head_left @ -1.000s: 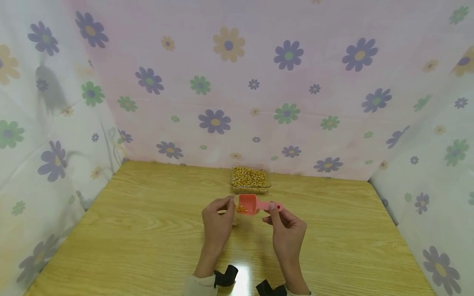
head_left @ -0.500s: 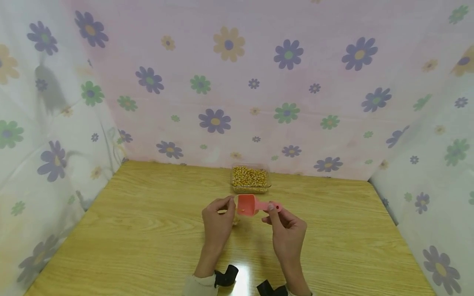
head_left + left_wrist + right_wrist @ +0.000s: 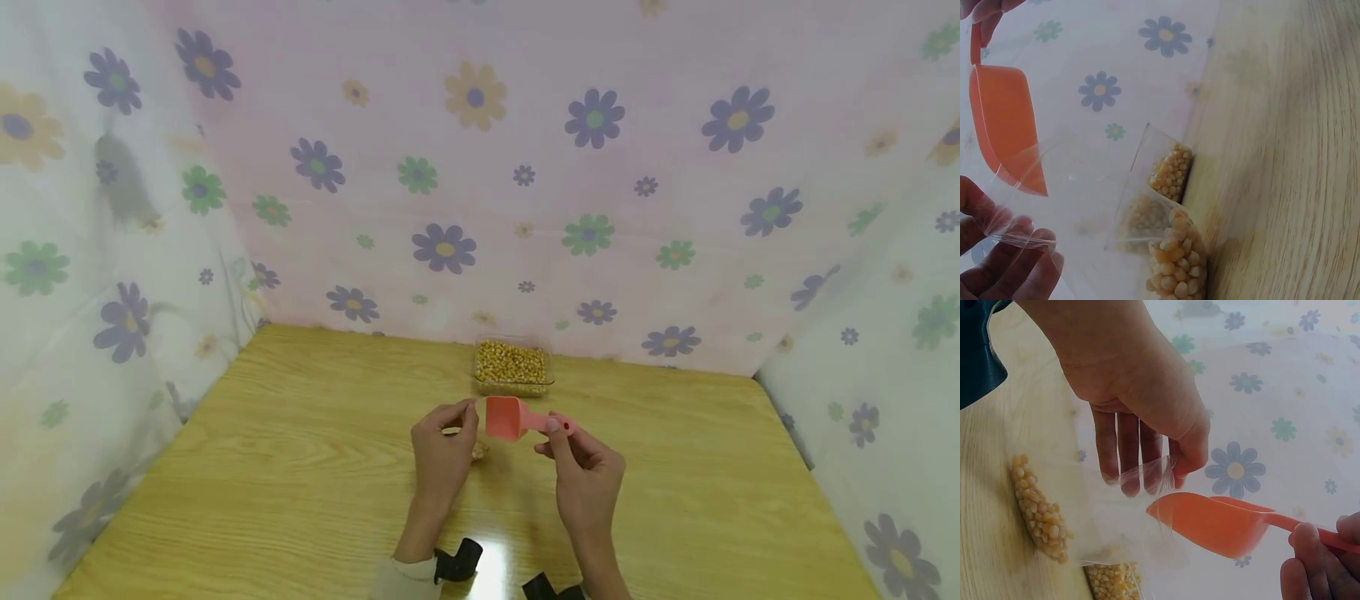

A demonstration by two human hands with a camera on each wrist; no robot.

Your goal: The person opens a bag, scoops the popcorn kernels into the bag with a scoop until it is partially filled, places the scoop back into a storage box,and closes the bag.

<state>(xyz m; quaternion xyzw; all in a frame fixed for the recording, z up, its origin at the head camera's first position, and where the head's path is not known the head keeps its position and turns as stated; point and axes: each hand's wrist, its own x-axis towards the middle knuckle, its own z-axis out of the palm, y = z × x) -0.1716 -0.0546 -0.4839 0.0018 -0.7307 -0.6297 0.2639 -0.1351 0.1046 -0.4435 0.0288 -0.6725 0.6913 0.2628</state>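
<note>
My left hand (image 3: 442,446) pinches the top edge of a clear plastic bag (image 3: 1104,206). Corn kernels (image 3: 1175,265) fill the bottom of that bag, which stands on the table below the hand. Between thumb and fingers my right hand (image 3: 588,475) holds the handle of a pink-orange scoop (image 3: 504,418). The scoop's bowl looks bare inside in the head view. Its lip reaches into the bag's mouth, close to my left fingertips, as the right wrist view shows. From the head, my left hand hides most of the bag.
Behind the hands, a clear rectangular container (image 3: 513,388) of corn kernels stands near the table's back edge. Flower-patterned cloth (image 3: 442,167) walls the wooden table (image 3: 300,433) at the back and both sides. A black device (image 3: 459,560) is strapped to my left wrist.
The kernels that lay in the scoop one second ago have gone from it, with a single one left half a second ago. Both hands keep their grips; the head view has shifted slightly.
</note>
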